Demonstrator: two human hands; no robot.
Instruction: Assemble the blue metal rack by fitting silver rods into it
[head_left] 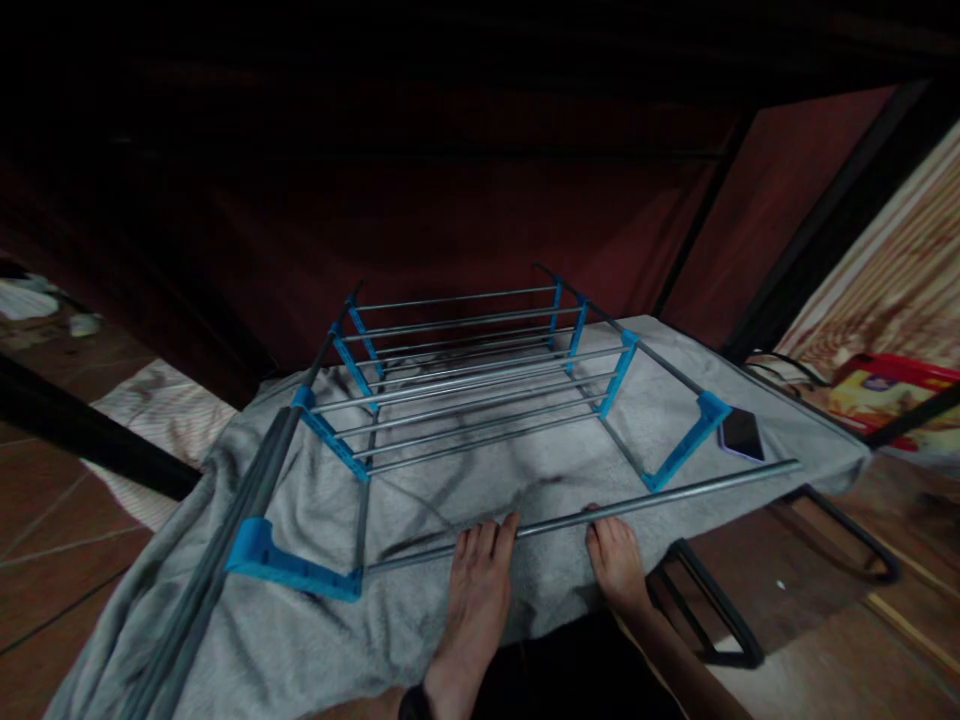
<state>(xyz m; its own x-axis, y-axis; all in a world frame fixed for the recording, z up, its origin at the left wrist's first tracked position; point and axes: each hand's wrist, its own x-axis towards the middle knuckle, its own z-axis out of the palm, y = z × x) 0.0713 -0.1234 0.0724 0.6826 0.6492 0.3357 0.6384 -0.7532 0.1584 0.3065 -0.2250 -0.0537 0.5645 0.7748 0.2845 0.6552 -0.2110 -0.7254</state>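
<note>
A loose grey metal rod [660, 499] lies slantwise across the near side of a partly assembled rack of metal bars [480, 383]. Its left end meets the lower corner of a blue plastic bracket [292, 568]; whether it is seated there I cannot tell. The right end sticks out past another blue bracket [686, 445]. My left hand [480, 580] is closed over the rod left of its middle, fingertips on the far side. Further right, my right hand [616, 560] is also closed on the rod, its fingers partly hidden.
A grey blanket [525, 450] covers the low table under the rack. Several long grey rods [217, 560] lie along the left side. A phone [741, 434] rests near the right bracket. Black metal frames [712, 600] stand at front right, and a red-yellow packet [892, 395] is at far right.
</note>
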